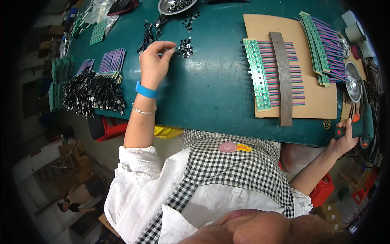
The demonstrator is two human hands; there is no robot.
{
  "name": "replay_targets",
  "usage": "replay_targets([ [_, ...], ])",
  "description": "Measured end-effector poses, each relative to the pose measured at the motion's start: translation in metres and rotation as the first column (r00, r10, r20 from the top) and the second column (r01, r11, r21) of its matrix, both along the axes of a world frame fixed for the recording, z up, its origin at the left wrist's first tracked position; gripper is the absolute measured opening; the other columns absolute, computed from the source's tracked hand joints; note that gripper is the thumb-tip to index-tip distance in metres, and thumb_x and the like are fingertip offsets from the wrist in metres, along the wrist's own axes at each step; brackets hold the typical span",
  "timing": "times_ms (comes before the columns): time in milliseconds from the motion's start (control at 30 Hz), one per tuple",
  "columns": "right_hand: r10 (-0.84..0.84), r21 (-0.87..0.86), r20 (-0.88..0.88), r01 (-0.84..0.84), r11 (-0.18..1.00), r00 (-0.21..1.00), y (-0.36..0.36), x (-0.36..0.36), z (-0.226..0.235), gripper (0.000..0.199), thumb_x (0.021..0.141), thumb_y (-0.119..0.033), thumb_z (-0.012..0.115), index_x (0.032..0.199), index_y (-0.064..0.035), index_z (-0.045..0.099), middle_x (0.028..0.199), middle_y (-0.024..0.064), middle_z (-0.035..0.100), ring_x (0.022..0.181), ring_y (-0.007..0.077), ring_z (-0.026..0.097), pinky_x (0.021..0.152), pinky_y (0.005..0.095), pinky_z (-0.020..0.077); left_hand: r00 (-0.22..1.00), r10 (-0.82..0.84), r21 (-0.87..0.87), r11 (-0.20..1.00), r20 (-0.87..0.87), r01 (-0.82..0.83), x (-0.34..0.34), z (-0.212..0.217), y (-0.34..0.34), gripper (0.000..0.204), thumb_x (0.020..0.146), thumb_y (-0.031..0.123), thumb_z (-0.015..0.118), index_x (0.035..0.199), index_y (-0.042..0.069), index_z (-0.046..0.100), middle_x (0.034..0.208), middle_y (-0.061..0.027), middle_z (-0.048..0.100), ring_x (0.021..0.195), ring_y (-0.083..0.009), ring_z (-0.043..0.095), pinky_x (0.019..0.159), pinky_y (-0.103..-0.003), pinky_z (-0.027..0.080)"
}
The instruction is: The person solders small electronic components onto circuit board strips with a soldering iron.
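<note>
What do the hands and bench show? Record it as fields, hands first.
Left hand: fingertips beside small black parts; any grip on one unclear
Right hand: around a green tool
Board: green circuit strip, overlapping brown cardboard
Weight: dark bar across coloured wires
Far edge: metal bowl
Left side: black cables

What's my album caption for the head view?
Left hand beside loose black components, metal bar across coloured wires.
</note>
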State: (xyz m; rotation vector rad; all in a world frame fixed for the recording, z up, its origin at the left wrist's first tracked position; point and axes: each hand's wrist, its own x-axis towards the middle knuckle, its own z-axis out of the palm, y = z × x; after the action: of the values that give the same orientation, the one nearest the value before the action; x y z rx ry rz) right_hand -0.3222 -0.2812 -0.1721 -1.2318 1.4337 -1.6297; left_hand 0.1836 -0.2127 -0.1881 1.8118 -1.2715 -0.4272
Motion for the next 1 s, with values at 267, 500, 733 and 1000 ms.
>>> replay_targets([
  [267,0.12,-0.025,0.124,-0.118,0.993,0.985,0.027,0.009,0.002,0.036,0.084,-0.001,0.052,0.117,0.0101,0.044,0.067,0.0063,0.044,0.059,0.0141,0.045,0.053,0.0256,0.0375,0.944,-0.068,0.113,0.993,0.322,0.033,0.023,-0.018,-0.002,0.012,0.071,0.008,0.069,0.082,0.006,0.066,0.077,-0.0059,0.059,0.064,-0.0155,0.053,0.06,-0.027,0.045],
  [500,0.327,-0.071,0.182,-0.319,0.945,0.927,0.057,0.038,0.023,0.053,0.079,-0.007,0.052,0.123,0.0128,0.031,0.065,0.0076,0.043,0.05,0.0121,0.044,0.045,0.0216,0.0371,0.998,0.016,-0.051,0.999,0.054,-0.013,-0.022,0.016,0.005,0.007,0.074,0.003,0.067,0.08,0.0,0.063,0.07,-0.0057,0.065,0.065,-0.0106,0.061,0.061,-0.024,0.048],
  [733,0.5,0.143,0.238,-0.54,0.83,0.832,0.091,0.117,0.026,0.06,0.07,0.001,0.064,0.123,0.0083,0.037,0.073,0.0087,0.055,0.056,0.0122,0.052,0.052,0.0217,0.0443,0.83,-0.522,-0.329,0.763,0.194,0.557,-0.145,0.052,0.023,0.028,0.059,0.005,0.076,0.084,0.007,0.065,0.074,-0.0054,0.064,0.065,-0.0201,0.062,0.057,-0.027,0.049],
  [1000,0.603,0.168,0.032,-0.599,0.783,0.797,0.099,0.132,0.007,0.062,0.068,0.014,0.064,0.123,0.0046,0.039,0.117,0.0185,0.051,0.075,0.0129,0.057,0.072,0.0267,0.0463,0.67,-0.645,-0.446,0.509,0.368,0.736,-0.186,0.041,0.036,0.022,0.071,0.008,0.063,0.092,0.001,0.063,0.078,-0.0075,0.059,0.067,-0.022,0.058,0.056,-0.031,0.046],
])
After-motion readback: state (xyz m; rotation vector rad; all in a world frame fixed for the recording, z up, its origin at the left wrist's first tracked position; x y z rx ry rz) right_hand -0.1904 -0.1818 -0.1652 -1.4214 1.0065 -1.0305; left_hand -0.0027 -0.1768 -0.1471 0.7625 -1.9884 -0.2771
